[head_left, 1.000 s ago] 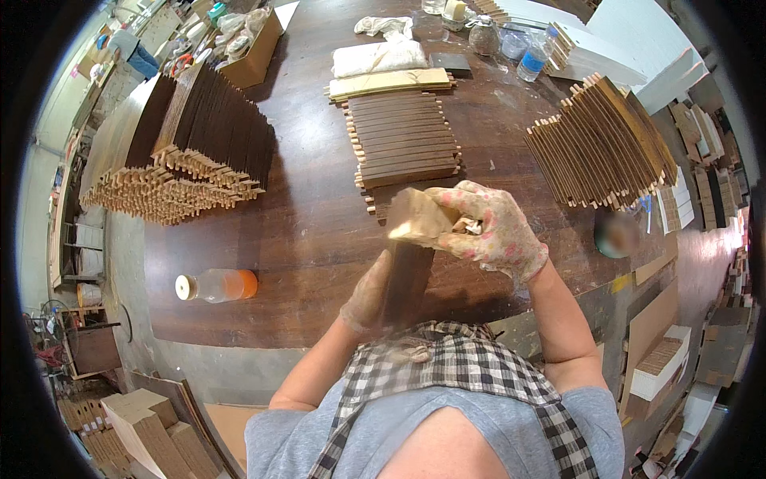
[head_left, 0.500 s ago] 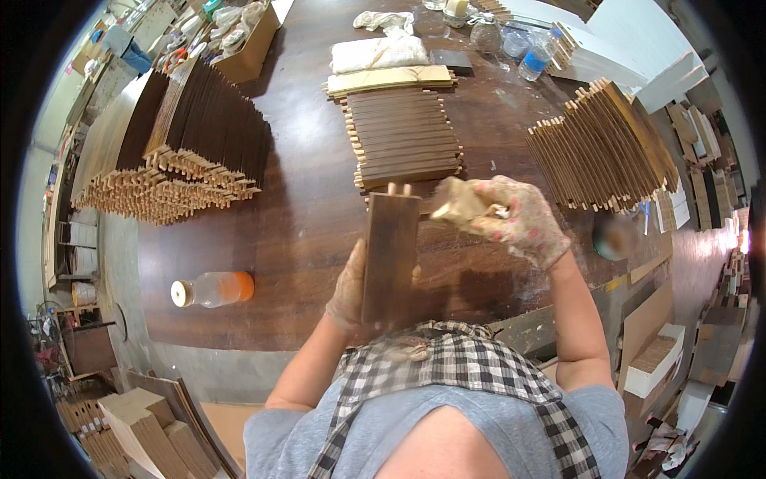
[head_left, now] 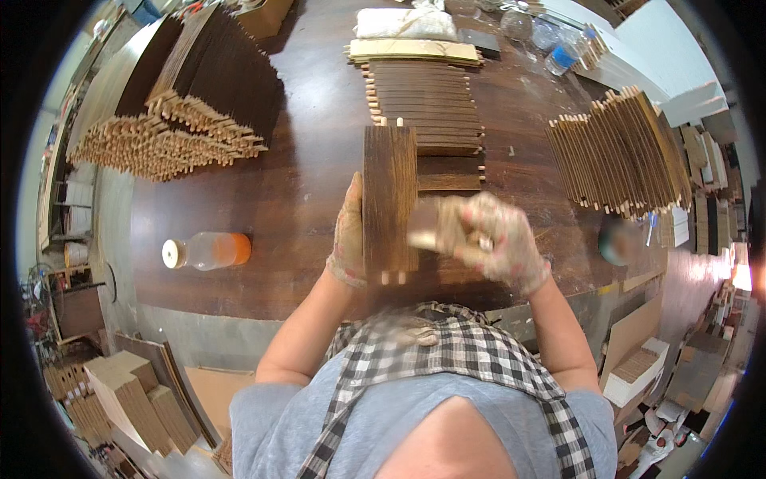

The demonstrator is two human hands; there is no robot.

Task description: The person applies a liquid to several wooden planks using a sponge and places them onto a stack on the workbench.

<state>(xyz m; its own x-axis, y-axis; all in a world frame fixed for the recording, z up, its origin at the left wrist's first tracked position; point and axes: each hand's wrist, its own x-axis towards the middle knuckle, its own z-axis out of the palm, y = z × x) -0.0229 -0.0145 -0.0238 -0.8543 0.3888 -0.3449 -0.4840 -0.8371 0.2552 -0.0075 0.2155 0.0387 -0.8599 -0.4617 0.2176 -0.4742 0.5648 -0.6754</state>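
My left hand [head_left: 346, 235], in a thin patterned glove, is closed around the left edge of a dark brown wooden board [head_left: 389, 191]. Pale dowel pegs stick out of both short ends of the board, and its long side points away from me. At the board's right edge, my gloved right hand [head_left: 504, 246] grips a crumpled tan pad [head_left: 437, 227], blurred by motion; its exact kind cannot be made out. Beyond my hands lies a row of similar pegged boards [head_left: 427, 108], with one board [head_left: 451, 172] set at its near end.
Tall stacks of pegged boards [head_left: 215, 80] stand at the left, and another leaning row [head_left: 618, 152] at the right. A jar with orange liquid [head_left: 209, 251] lies on the left of the brown table [head_left: 303, 199]. A blurred dark green container [head_left: 618, 242] is at the right edge.
My right hand has brought the tan pad down and across to the board's right edge. The board has shifted away from me, showing its near pegs. The whole view has tilted slightly.
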